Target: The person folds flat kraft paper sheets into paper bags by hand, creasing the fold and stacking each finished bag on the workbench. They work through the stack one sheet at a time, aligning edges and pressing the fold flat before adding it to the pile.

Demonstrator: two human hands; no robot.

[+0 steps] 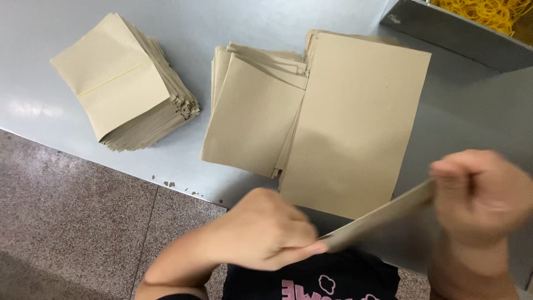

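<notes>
A tan paper sheet (383,214), seen edge-on, stretches between both hands just above the near edge of the grey table (211,22). My left hand (266,230) pinches its near-left end with fingertips pressed together. At its upper-right end my right hand (480,191) grips it and looks blurred. Behind the held sheet lies a stack of large flat tan sheets (355,116). Left of it sits a pile of smaller tan sheets (250,114), fanned unevenly. At the far left is a thick stack of folded sheets (125,83) with a crease across the top one.
A grey metal bin (455,36) at the top right holds yellow rubber bands (488,11). Speckled stone floor (66,222) shows below the table's edge at the left. My dark shirt (322,280) is visible at the bottom.
</notes>
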